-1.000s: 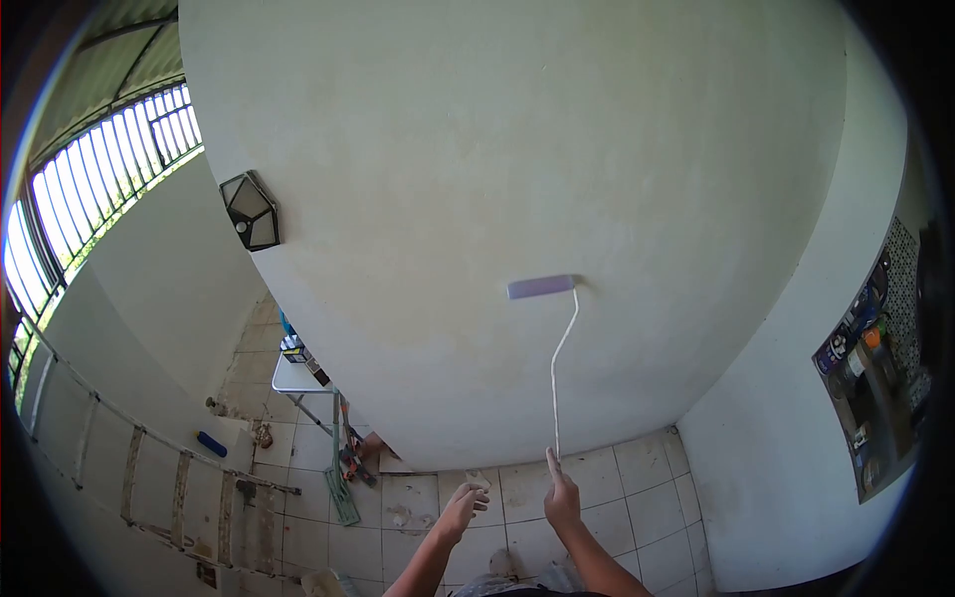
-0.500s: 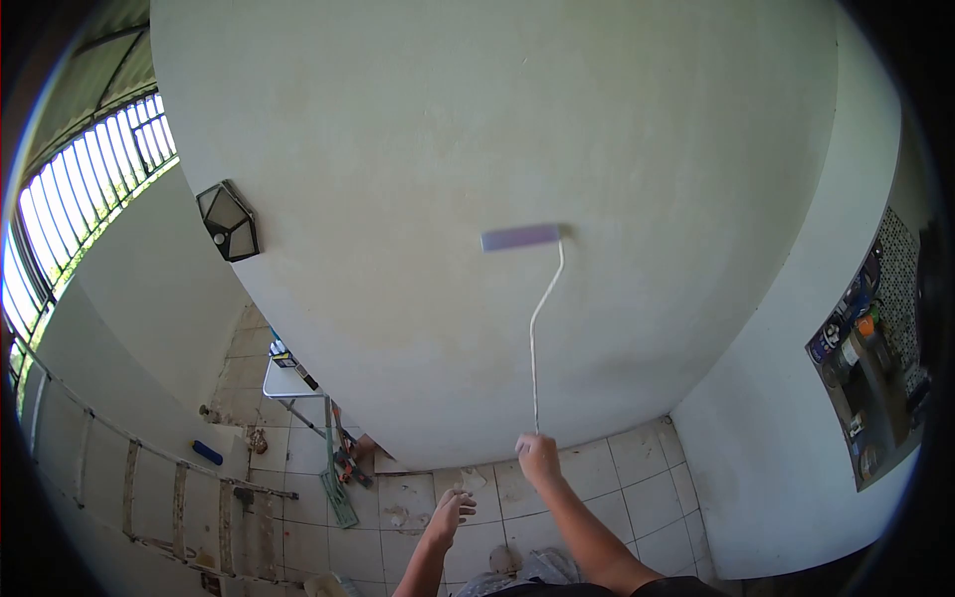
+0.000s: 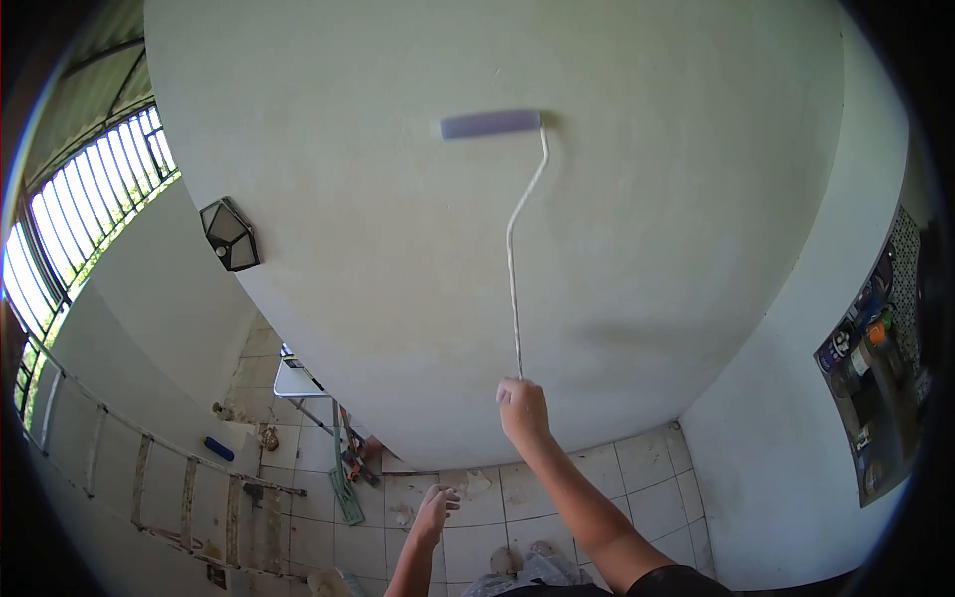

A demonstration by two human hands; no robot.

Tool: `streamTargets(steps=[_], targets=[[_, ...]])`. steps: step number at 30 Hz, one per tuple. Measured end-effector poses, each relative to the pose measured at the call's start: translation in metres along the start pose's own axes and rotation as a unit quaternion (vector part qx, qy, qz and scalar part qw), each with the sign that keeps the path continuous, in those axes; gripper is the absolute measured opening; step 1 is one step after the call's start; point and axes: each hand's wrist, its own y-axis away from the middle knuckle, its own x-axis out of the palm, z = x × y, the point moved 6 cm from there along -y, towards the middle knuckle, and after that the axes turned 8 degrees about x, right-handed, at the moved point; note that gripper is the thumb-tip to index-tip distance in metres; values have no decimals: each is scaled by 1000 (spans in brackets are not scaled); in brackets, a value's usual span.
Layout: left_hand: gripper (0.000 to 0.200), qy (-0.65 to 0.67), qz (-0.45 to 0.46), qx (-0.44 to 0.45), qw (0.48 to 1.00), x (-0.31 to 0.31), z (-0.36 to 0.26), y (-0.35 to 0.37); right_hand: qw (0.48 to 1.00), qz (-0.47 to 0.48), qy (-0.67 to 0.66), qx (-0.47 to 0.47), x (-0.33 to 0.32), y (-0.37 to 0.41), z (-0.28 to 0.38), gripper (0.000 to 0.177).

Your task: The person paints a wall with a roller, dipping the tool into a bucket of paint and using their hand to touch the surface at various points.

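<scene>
My right hand is closed around the lower end of a paint roller, whose handle is hidden inside my fist. The long bent metal rod rises to a purple-blue roller sleeve, which lies against the pale wall and is slightly blurred. Low in front of me, my left hand hangs over the floor with its fingers loosely bent and apart, holding nothing.
A ladder stands at lower left. Near the wall's left edge are a small folding step, several tools and a wall lamp. Bottles fill an opening at right. The tiled floor has stains.
My right hand has pushed the roller up the wall and slightly left. My left hand has shifted a little left, still holding nothing.
</scene>
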Motion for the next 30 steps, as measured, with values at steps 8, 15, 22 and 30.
streamTargets(steps=[8, 15, 22, 30], targets=[[40, 3, 79, -66, 995, 61, 39, 44, 997, 52, 35, 42, 46, 46, -68, 8], [45, -30, 91, -179, 979, 50, 128, 70, 955, 196, 87, 207, 115, 257, -256, 12], [52, -11, -50, -106, 993, 19, 88, 64, 999, 41, -5, 26, 108, 65, -116, 4], [57, 58, -15, -78, 995, 46, 81, 46, 997, 28, -71, -17, 69, -38, 23, 6]])
